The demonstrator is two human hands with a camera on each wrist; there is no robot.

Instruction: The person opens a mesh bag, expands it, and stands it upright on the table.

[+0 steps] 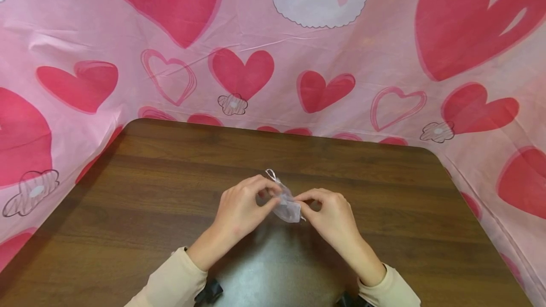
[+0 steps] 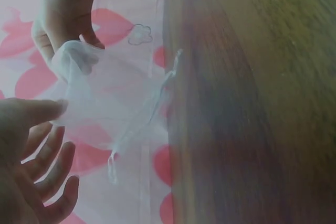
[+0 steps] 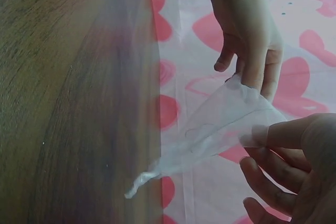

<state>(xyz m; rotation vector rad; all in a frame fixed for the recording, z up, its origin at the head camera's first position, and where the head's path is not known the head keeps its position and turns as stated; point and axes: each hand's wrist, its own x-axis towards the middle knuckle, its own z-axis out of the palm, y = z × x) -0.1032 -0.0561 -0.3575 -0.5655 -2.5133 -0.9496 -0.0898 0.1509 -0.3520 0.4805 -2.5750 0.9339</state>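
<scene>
A small sheer white drawstring pouch (image 1: 288, 211) is held up between both hands above the table, its thin cords (image 2: 152, 108) hanging loose at the mouth end. On one side my left hand (image 1: 241, 206) pinches the fabric between thumb and fingertips; the other fingers are spread in the left wrist view. Opposite it, my right hand (image 1: 334, 213) pinches the pouch near its other edge. Seen from the right wrist, the cloth (image 3: 220, 124) stretches between the two hands and narrows to a twisted end. I see nothing inside the thin fabric.
Below the hands lies a dark brown wooden table (image 1: 170, 165) with rounded far corners. A pink cloth (image 1: 256, 27) printed with red hearts hangs behind and along both sides of it. Dark wrist straps (image 1: 209, 292) sit at the beige sleeves (image 1: 170, 278).
</scene>
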